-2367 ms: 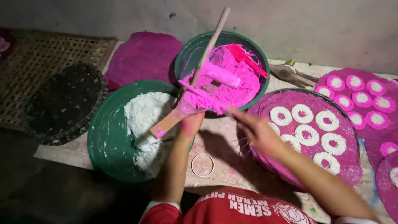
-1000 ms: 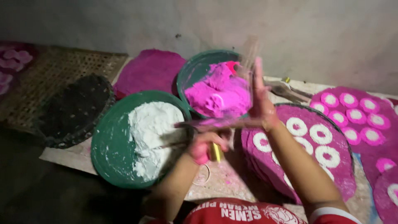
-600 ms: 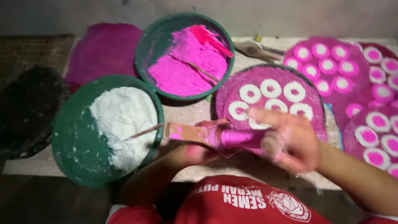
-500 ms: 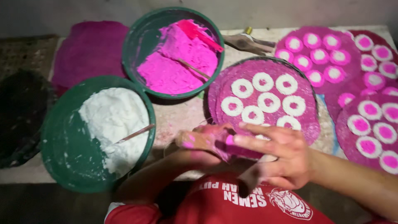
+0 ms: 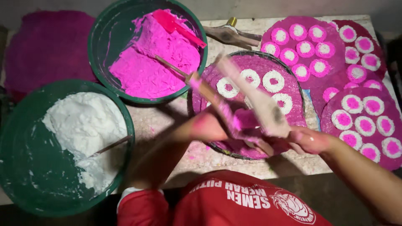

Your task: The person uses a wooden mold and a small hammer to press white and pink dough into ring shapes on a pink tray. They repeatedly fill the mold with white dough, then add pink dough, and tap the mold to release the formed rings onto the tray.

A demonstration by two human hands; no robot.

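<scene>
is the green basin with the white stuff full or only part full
Part full. In the green basin the white powder is heaped toward the right side, leaving bare green floor at the lower left. A thin stick lies in it.

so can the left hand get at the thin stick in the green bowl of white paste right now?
Probably not at once: the left hand grips a pink-smeared wooden paddle, though nothing blocks the stick.

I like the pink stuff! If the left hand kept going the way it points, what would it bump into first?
Probably the round pink woven tray holding white rings: the left hand points right over its near edge. Both hands are blurred, so height above it is unclear.
</scene>
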